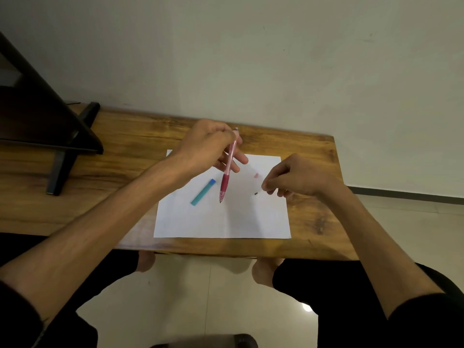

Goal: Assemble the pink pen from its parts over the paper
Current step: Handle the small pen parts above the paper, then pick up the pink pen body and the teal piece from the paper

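Pink pen (227, 169) is held upright-tilted in left hand (206, 146), tip just above white paper (226, 217). Right hand (298, 177) pinches a small dark part (256, 193) near a small pink piece (256, 175). Teal tube (203, 192) lies on the paper, on the wooden surface (120, 156)

Paper (226, 219) lies on the table (125, 151); on it, a tube (203, 192) left, a small cap (256, 175) far right.
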